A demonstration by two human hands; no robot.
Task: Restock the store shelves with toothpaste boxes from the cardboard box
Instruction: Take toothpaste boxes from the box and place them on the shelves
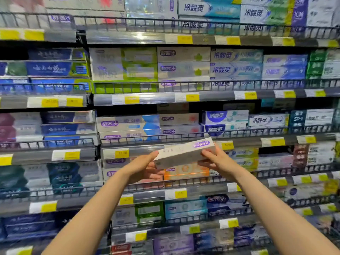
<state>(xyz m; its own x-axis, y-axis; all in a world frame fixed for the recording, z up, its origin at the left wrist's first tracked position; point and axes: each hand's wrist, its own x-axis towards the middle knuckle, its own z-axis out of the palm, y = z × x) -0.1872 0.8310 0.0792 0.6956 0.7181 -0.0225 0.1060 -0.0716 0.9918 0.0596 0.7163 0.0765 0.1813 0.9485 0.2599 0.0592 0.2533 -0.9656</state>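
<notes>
One toothpaste box (184,153) is held up in front of the shelves (184,96), gripped at its ends by the left hand (145,167) and the right hand (217,160). It is not yet put down. The shelves look mostly filled. The cardboard box is not seen.

Tilted white toothpaste box (184,153), purple logo

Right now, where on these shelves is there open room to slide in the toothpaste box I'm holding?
The clearest gap is the dark space above the short stack of white purple-logo boxes, under the price rail. Another dark gap sits further right, above the lower white-and-blue boxes. The shelves above look packed to their rails. Both hands, left and right, hold the toothpaste box.
</notes>
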